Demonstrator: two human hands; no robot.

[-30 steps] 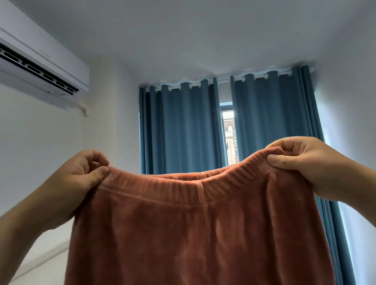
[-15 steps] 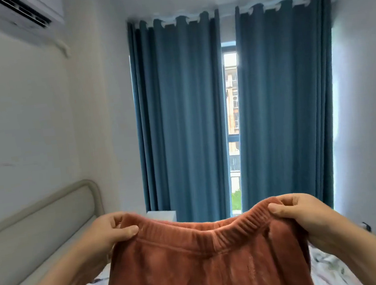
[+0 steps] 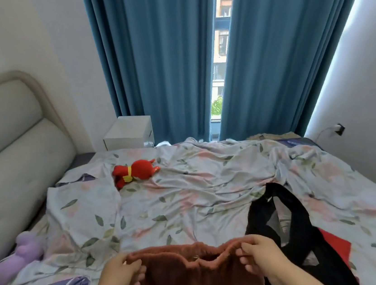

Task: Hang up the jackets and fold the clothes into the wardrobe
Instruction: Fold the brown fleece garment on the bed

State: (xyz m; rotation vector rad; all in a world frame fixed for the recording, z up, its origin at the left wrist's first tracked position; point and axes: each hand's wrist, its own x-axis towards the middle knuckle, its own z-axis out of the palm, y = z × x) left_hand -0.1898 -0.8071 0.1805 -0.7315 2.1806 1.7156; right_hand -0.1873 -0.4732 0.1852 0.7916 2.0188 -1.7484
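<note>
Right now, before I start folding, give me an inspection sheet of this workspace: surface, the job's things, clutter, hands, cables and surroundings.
Surface: bed sheet, floral, rumpled.
Job's things: rust-brown trousers, held up by the waistband at the near edge; black garment lying to their right, red cloth showing beside it.
Clutter: red plush toy far left on the sheet; purple plush toy by the headboard.
Hands: left hand and right hand each pinch one waistband end.
Cables: white cable at a wall socket, far right.
Surroundings: blue curtains, slightly parted; white bedside cabinet.
</note>
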